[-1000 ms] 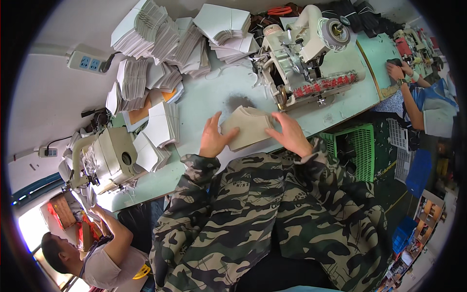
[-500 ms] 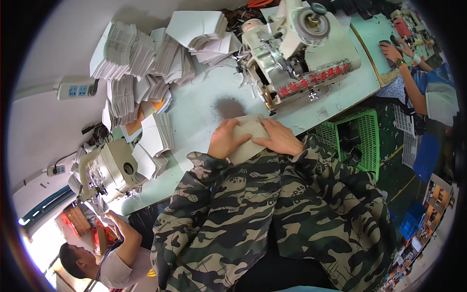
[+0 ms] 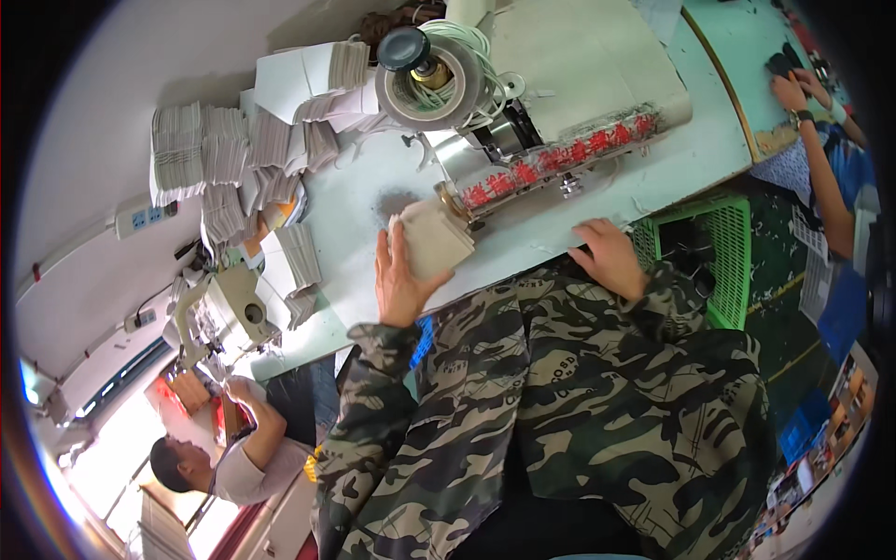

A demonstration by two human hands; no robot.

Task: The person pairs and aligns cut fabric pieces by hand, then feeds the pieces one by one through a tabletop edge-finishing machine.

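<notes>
the right hand (image 3: 609, 259) is at the front edge of the counter (image 3: 341, 224), its fingers loosely curled and thumb apart, with nothing showing in it; the stack of beige sheets (image 3: 436, 243) lies off to its left, well apart. the left hand (image 3: 399, 287) is much the nearer: it rests against the stack, fingers stretched along the left side, thumb reaching along the near edge. whether it pinches the sheets or only steadies them, i can't tell from this angle. the stack is about as wide as it is long, so no long axis stands out, and its near edge runs roughly along the counter's front.

just beside the stack's far right corner is the end of a cream machine (image 3: 597, 75), with a red-blotched strip (image 3: 560, 163) along its near side, so room there looks tight. the pale green surface runs on between machine and front edge; a dark smudge (image 3: 394, 199) marks it just beyond the stack. below the edge, on the right, is a green crate (image 3: 732, 261).

farther off, piles of white sheets (image 3: 291, 79) lean together by the wall (a rather ragged crowd), and a second cream machine (image 3: 241, 313) stands to the left, a person (image 3: 247, 471) seated near it.
</notes>
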